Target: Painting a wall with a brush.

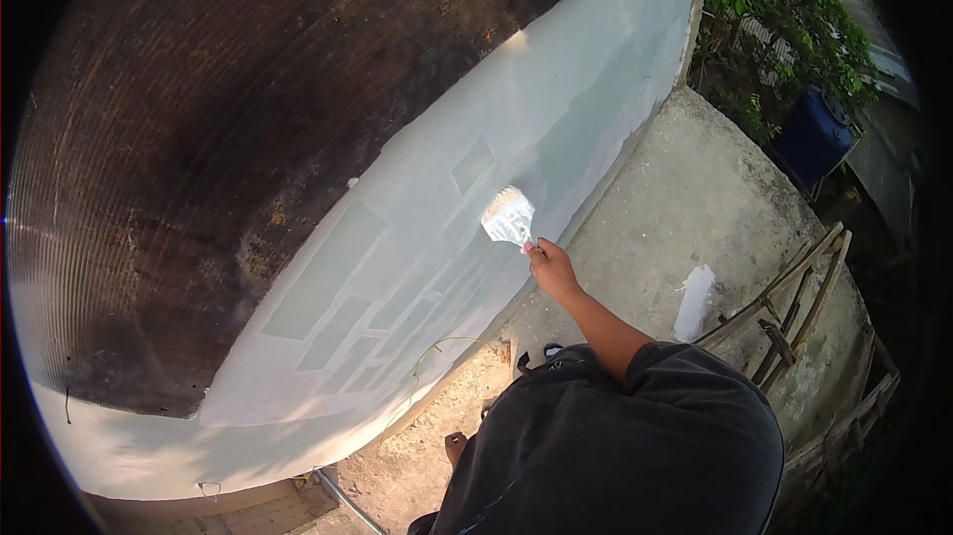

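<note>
My right hand [552, 270] is closed around the handle of a wide flat paintbrush [510, 219]. White paint coats the brush's body, and its pale bristles point up toward the wall. Whether the bristles touch the wall cannot be told. The pale painted wall [407, 207] carries several greyer rectangular patches and a larger grey-green area toward the far right. Low down beside my dark shirt, a small part of my left hand [456, 448] shows; my body hides the rest, and its fingers cannot be made out clearly.
A dark, rusty corrugated sheet [248, 88] spans above the wall. A thin wire [422, 356] loops off the wall's lower part. On the concrete ledge [655, 198] are a white paint smear [695, 302] and a wooden frame [794, 307]. A blue drum [814, 136] stands beyond, near leafy branches.
</note>
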A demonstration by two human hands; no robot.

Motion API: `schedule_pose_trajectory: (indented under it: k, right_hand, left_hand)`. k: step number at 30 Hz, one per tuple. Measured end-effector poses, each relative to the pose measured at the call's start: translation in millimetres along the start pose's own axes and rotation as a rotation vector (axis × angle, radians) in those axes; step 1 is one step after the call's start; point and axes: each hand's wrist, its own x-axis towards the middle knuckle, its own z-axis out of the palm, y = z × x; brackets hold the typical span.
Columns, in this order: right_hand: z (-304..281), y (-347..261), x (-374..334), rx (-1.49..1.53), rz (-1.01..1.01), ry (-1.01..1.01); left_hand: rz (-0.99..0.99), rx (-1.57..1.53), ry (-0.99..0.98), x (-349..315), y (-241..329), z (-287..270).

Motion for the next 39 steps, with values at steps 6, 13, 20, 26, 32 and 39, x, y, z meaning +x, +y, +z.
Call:
schedule_pose_trajectory:
  k: [6,13,20,26,32,39]
  right_hand:
    - [-33,10,6,-0.122,-0.025,-0.014]
    - [-51,-11,32,-0.043,-0.007,0.234]
    - [-26,18,17,-0.177,-0.035,0.164]
    - [-50,0,37,0.016,0.01,0.254]
    - [-32,7,24,0.007,0.014,0.129]
    - [-46,-5,25,0.006,0.025,0.139]
  left_hand:
    - [-0.014,0.006,-0.053,-21,9,-2]
    - [0.08,0.001,-0.022,-25,65,2]
    - [0.033,0.151,0.161,-10,20,25]
    - [-0.036,0.0,0.065,1,10,24]
    - [-0.066,0.018,0.21,3,6,30]
    - [0.0,-0.05,0.187,1,1,26]
